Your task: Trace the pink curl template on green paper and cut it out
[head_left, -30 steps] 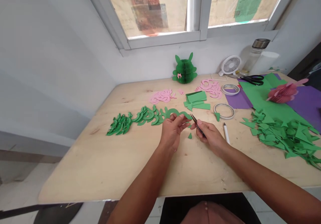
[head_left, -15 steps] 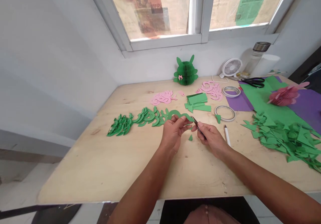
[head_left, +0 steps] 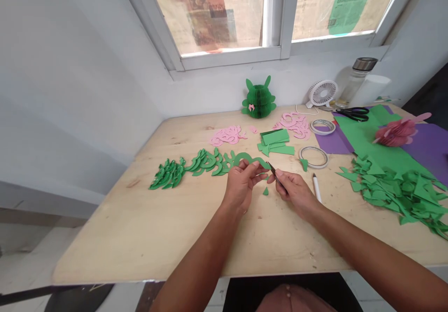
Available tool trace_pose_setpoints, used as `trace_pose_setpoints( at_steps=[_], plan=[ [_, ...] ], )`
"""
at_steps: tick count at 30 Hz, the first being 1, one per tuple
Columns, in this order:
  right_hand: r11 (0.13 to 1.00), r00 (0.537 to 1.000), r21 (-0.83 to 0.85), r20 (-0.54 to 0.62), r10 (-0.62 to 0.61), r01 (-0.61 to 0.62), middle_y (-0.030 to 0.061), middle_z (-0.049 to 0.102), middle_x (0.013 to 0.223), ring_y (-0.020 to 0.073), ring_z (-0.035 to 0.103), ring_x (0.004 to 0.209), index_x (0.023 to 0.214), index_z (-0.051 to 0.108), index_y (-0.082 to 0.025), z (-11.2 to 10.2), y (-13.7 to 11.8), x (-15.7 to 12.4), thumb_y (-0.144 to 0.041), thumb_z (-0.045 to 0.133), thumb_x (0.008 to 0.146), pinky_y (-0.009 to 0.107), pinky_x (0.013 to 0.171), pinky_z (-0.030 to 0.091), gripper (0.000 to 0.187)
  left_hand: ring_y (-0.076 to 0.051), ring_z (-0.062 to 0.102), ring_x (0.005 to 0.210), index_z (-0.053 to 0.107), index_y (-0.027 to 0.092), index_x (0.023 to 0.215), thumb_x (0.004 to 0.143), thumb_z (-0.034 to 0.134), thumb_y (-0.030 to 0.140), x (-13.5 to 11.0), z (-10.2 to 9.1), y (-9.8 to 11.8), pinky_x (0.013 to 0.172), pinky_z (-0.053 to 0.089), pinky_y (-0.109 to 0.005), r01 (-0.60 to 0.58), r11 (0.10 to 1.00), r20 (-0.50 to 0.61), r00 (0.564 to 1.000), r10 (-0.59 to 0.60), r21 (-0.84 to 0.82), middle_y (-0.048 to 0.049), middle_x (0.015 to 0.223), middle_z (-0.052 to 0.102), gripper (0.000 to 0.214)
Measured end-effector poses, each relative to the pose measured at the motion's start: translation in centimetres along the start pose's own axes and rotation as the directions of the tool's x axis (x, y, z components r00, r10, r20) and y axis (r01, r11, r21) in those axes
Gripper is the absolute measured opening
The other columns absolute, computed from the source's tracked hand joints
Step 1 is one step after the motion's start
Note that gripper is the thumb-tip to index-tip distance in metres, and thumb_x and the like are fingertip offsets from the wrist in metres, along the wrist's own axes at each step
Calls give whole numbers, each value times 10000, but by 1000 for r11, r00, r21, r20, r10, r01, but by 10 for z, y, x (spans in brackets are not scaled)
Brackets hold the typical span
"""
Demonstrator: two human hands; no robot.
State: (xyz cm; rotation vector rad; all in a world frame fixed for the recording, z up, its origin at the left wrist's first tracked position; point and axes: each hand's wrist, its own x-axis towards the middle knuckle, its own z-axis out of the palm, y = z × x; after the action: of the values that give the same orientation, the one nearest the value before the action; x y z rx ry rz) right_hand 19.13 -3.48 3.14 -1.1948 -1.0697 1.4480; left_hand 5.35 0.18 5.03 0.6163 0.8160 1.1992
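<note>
My left hand pinches a wavy strip of green paper a little above the table. In my right hand is a small pair of scissors, its dark blades at the strip's right end. Fingers hide most of the handles. Just below the hands lies a small green paper scrap. To the left, curved green cutouts are laid out in overlapping rows, ending in a denser cluster. Behind my hands sits a stack of green paper rectangles.
Pink paper cutouts, a green honeycomb paper figure, tape rolls, a white pen and a heap of green scraps lie around. Black-handled scissors, a fan and a glass bottle are at the back right.
</note>
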Motion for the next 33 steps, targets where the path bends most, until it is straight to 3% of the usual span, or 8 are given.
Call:
trace_pose_setpoints(
  at_steps=[23, 33],
  plan=[
    [1000, 1000, -2, -1, -3, 3, -80, 332, 454, 68, 198, 403, 748, 611, -164, 0, 0, 0, -569, 531, 797, 237, 414, 126, 416, -146, 658, 664, 423, 177, 668, 607, 776, 217, -1, 0, 2, 643, 512, -263, 7, 1000, 19, 1000, -7, 11, 23, 678, 631, 361],
    [999, 999, -54, -52, -9, 6, -74, 326, 444, 78, 221, 409, 723, 614, -172, 0, -2, 0, -593, 517, 792, 238, 412, 150, 438, -141, 654, 687, 436, 179, 679, 628, 763, 239, -1, -2, 3, 680, 524, -271, -27, 998, 44, 999, 25, 51, 22, 687, 617, 337]
  ],
)
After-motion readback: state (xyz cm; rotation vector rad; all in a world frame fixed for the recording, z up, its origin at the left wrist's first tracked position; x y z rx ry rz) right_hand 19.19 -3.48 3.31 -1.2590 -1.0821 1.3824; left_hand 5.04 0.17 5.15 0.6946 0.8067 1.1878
